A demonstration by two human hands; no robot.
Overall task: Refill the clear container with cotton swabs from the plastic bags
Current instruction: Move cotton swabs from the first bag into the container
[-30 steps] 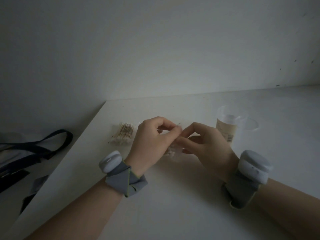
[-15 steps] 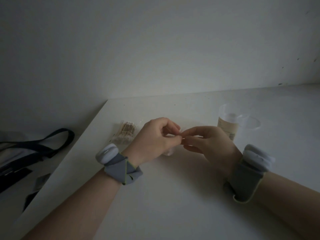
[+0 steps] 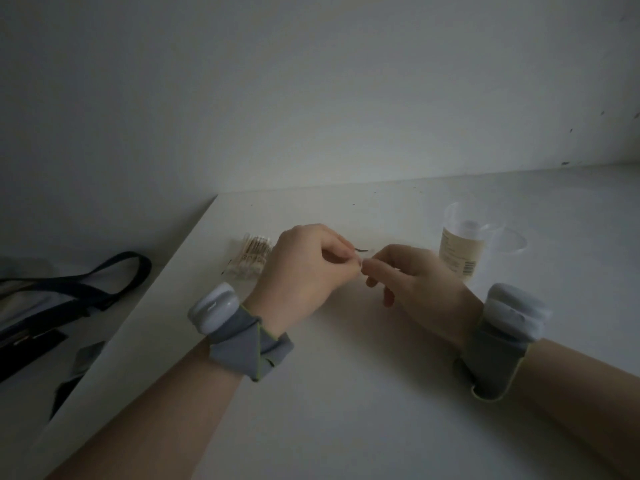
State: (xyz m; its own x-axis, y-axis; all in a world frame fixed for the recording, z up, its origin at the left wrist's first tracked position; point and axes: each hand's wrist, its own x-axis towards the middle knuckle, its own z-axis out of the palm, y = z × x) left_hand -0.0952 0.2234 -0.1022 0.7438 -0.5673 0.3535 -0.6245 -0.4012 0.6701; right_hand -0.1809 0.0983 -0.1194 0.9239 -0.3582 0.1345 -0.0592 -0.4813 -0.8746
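Where the head view looks down, a white surface (image 3: 346,393) runs back to a plain pale wall (image 3: 311,98), and a tote bag (image 3: 86,282) with dark straps lies lower down, off the surface's left edge. Both forearms reach in from below. Each wrist is wrapped in a grey band (image 3: 249,344) that carries a white rounded device (image 3: 213,306).

The left hand (image 3: 304,268) stands in front of a plastic bag of cotton swabs (image 3: 252,254) and hides its right end. That bag lies flat on the surface, with wooden sticks and white tips showing through it. The right hand (image 3: 419,285) sits just in front of the clear container (image 3: 462,244), which stands upright on the surface, well apart from the bag.

Between those two things the hands meet, fingertips touching. Each grip is narrow, thumb pressed to forefinger, pinching a thin strip (image 3: 362,250). Only a dark sliver of it shows above the left fingertips, and what it belongs to is too dim to tell. The right hand's other fingers are loosely curled.

The container is open at the top and has a pale label with a barcode on its side. Whether any swabs are inside cannot be told. A clear round lid (image 3: 512,242) lies flat just beside it on the right.
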